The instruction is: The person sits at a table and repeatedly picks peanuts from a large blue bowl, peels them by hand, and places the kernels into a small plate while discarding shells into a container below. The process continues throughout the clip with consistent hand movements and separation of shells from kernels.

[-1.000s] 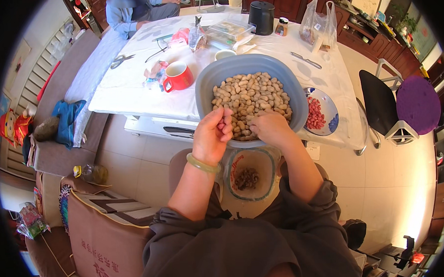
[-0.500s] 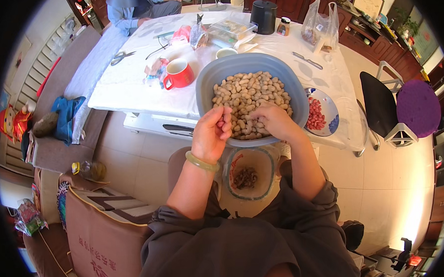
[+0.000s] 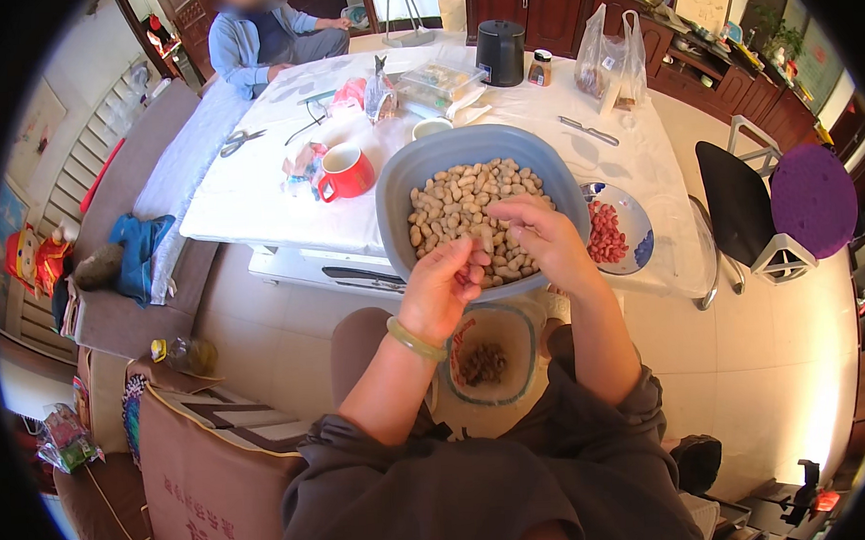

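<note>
- The tabletop (image 3: 256,202), covered in a white cloth, carries the basin near its front edge and stretches away beyond it and to both sides.
- A seated person (image 3: 246,54) in a light blue top is beyond the basin, far to its left.
- A black chair (image 3: 734,191) stands on the floor well to the right of the basin.
- The grey-blue basin (image 3: 395,212) holds the peanuts.
- A bin (image 3: 518,339) with brown scraps inside sits below the near side of the basin, between the person's legs.
- A clear plastic bag (image 3: 592,58) stands beyond the basin, to its right.
- A patterned plate (image 3: 624,201) lies just beside the basin on the right.
- A black kettle (image 3: 501,55) stands beyond the basin.
- The hands are close together over the near part of the basin. The left hand (image 3: 443,281) has its fingers curled in; what they pinch is hidden. The right hand (image 3: 547,243) has loosely bent fingers; I cannot tell whether they grip a peanut.
- A red mug (image 3: 353,180) stands just left of the basin.
- Unshelled peanuts (image 3: 468,196) lie heaped inside the basin.
- Pink kernels (image 3: 606,233) lie on the plate, right of the basin.
</note>
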The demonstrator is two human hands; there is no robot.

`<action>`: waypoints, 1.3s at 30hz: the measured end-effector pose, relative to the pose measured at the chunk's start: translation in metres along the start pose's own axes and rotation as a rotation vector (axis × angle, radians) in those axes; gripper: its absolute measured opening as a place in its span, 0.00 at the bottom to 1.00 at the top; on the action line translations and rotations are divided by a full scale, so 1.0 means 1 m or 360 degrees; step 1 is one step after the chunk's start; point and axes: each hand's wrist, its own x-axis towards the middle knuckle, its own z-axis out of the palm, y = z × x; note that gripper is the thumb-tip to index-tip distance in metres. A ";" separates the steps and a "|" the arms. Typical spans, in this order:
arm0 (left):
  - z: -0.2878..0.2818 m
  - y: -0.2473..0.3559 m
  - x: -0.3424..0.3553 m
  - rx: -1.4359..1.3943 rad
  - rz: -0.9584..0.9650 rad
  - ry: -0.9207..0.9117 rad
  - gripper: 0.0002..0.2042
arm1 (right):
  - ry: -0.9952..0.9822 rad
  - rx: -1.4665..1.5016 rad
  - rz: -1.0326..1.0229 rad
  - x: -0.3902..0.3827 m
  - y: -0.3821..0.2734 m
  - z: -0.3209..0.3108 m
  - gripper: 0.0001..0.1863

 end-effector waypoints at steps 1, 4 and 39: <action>0.002 -0.002 0.000 -0.0017 -0.0007 -0.0043 0.09 | 0.0014 -0.0013 -0.0026 -0.001 0.000 0.000 0.14; 0.006 -0.004 0.000 -0.0034 -0.0019 -0.0143 0.08 | 0.0038 -0.0024 -0.0089 -0.004 0.000 0.002 0.14; 0.022 -0.009 -0.004 0.0526 0.0577 0.0136 0.06 | 0.0272 0.0059 -0.0038 -0.015 -0.008 0.019 0.06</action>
